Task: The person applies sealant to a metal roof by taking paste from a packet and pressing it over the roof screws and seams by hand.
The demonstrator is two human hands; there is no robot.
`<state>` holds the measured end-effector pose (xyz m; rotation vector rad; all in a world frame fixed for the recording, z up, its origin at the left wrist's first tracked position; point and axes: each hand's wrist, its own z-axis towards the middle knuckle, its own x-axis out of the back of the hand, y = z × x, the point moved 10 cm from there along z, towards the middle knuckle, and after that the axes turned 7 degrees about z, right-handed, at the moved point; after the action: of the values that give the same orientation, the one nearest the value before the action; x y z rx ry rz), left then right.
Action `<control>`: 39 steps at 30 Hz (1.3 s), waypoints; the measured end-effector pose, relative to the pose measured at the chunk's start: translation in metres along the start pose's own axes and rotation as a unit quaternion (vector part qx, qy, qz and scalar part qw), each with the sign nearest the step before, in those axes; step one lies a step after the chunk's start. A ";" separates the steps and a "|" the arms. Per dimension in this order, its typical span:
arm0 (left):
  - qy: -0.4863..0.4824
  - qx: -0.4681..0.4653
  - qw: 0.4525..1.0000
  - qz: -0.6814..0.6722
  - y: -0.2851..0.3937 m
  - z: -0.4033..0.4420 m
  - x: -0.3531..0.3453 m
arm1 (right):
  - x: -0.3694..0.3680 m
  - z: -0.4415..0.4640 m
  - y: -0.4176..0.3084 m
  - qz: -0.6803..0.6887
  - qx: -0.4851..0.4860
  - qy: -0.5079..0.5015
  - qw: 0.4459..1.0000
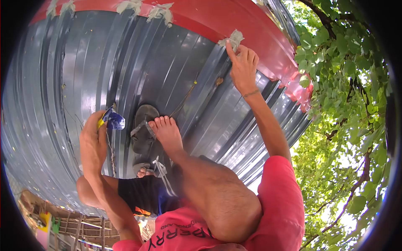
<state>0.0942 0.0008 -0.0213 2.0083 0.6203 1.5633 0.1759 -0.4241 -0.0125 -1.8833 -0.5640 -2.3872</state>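
My left hand is closed around a small shiny blue and yellow object; its exact kind is not clear. It is above the ribbed grey metal roofing sheet. My right hand reaches up to the red metal ridge strip. Its index finger is stretched out against a lump of pale grey putty, where a rib meets the strip. The other fingers are partly bent, and I see nothing held in them. More putty lumps sit along the same joint.
My bare foot rests on the roofing beside a dark flip-flop. Thin dry twigs lie on the sheet. Leafy branches hang close by on the right. A wooden lattice structure appears below at the lower left.
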 end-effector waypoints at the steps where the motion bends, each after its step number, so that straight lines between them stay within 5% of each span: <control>1: 0.000 -0.002 1.000 0.002 0.000 0.000 0.000 | -0.001 0.000 -0.004 -0.006 0.006 -0.001 1.000; 19: 0.003 -0.019 1.000 -0.006 -0.001 0.000 -0.001 | 0.005 0.002 -0.015 -0.106 0.068 0.015 0.992; 39: 0.000 -0.014 1.000 -0.003 -0.012 -0.003 -0.002 | 0.006 0.003 -0.007 -0.050 0.026 0.008 0.998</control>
<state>0.0900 0.0088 -0.0294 1.9831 0.6007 1.5595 0.1748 -0.4152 -0.0079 -1.8559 -0.7288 -2.4200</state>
